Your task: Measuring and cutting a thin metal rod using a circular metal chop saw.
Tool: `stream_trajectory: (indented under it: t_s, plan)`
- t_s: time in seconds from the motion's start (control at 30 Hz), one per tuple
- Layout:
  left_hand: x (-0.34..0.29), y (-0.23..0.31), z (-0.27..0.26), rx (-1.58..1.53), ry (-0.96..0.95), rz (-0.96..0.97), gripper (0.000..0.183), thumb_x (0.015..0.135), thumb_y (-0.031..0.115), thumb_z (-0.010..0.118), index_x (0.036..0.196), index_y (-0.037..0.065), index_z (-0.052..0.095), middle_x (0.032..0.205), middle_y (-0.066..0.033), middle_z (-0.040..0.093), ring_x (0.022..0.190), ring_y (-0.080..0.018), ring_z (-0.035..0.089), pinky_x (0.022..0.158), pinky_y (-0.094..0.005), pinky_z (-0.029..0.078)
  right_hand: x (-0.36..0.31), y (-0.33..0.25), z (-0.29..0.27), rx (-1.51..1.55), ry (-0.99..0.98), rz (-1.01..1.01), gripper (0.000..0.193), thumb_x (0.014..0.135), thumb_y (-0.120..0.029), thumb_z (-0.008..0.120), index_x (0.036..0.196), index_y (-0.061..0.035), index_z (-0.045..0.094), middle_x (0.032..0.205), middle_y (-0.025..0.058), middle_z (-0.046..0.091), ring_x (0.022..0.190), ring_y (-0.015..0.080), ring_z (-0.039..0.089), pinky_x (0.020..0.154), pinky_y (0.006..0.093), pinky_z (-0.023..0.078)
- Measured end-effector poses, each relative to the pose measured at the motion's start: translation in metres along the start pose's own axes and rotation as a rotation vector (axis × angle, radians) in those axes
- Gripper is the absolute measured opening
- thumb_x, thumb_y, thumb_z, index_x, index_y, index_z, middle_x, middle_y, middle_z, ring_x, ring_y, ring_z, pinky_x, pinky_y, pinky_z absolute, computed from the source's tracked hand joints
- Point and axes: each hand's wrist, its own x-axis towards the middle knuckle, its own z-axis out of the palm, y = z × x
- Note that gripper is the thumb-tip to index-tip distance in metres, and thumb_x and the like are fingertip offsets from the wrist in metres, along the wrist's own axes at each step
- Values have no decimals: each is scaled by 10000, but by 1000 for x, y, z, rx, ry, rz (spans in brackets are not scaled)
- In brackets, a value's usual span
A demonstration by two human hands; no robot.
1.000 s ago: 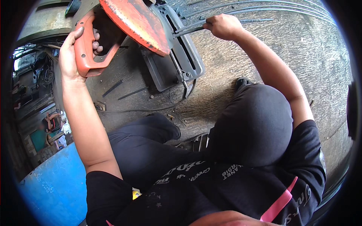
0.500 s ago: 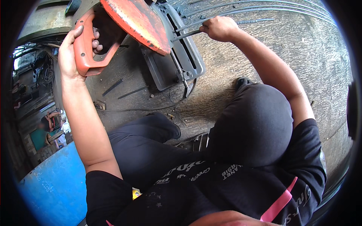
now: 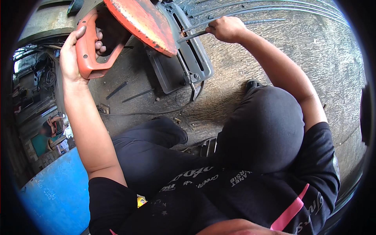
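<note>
My left hand (image 3: 73, 56) is wrapped round the orange loop handle (image 3: 87, 51) of a chop saw, thumb on the near side and fingertips showing inside the loop. The saw's worn orange guard (image 3: 143, 25) slants over its grey metal base (image 3: 197, 58). My right hand (image 3: 227, 29) is closed on a dark steel rod (image 3: 194, 36), whose near end reaches in under the guard. The rod's other end runs on past my fist to the right. Small orange sparks (image 3: 183, 33) glow beside the guard's edge, by the rod. The cutting disc itself is hidden by the guard.
Long thin rods (image 3: 282, 8) lie across the floor at the far right. Two short cut pieces (image 3: 116, 90) and a power cable (image 3: 149, 112) are left of the base. A blue panel (image 3: 58, 192) stands at my left. Another person (image 3: 51, 125) is in the left background.
Small orange sparks have appeared at the rod beside the guard. Both hands keep their grips and have hardly moved.
</note>
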Motion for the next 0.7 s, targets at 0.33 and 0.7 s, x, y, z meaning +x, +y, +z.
stream_trajectory:
  t_s: [0.33, 0.7]
  plan:
    - [0, 0, 0, -9, 0, -2, 389, 889, 262, 504, 1109, -59, 512, 881, -139, 604, 662, -175, 589, 644, -309, 545, 1, 0, 0, -14, 1, -11, 367, 932, -418, 430, 1037, -155, 664, 955, 140, 674, 941, 311, 637, 841, 427, 488]
    - [0, 0, 2, -4, 2, -2, 398, 890, 262, 500, 1122, -62, 498, 880, -144, 597, 666, -178, 585, 648, -311, 541, 2, 0, -1, -10, 22, -12, 355, 935, -402, 428, 1041, -160, 665, 945, 133, 676, 938, 306, 639, 834, 421, 491]
